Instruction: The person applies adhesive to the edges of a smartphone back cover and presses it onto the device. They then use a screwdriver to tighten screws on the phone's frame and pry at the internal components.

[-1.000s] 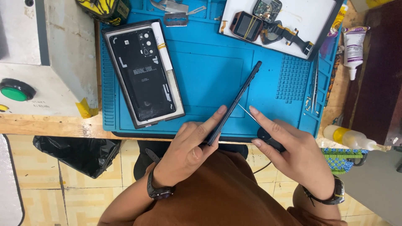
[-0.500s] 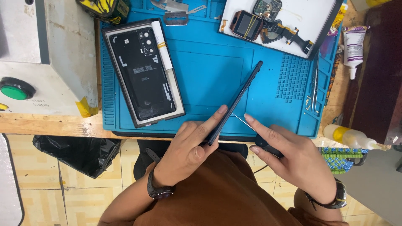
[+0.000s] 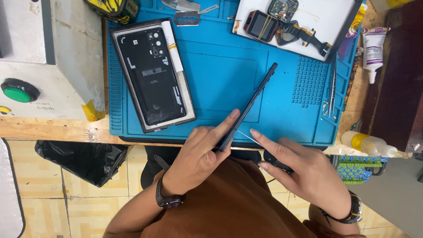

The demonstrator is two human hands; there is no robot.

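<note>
**Thin tool worked along the phone's edge**

Barely anything has shifted since a moment ago: the right hand (image 3: 304, 172) has edged its forefinger a touch closer to the phone (image 3: 249, 105), and the thin metal tool (image 3: 245, 136) now sits right at the lower edge of the handset. Left hand (image 3: 200, 154) is clamped on the phone's near end, holding it up on its side edge over the blue mat (image 3: 220, 75), tilted away towards the far right. Right hand is closed around a dark handle, forefinger stretched out along the sliver of metal; the two hands sit close together but not touching.

How far along? My read is the job is well underway: a black back cover (image 3: 152, 75) already lies flat on the mat to the left, with a small white roll (image 3: 172, 46) on it near its top edge. Whether the tool's tip has got into the seam, I can't tell from here. A white tray (image 3: 335, 26) at the far end of the counter (image 3: 53, 125) carries a square watch (image 3: 261, 25) and loose parts, and a small squeeze bottle (image 3: 368, 143) lies off the mat's right corner.
</note>
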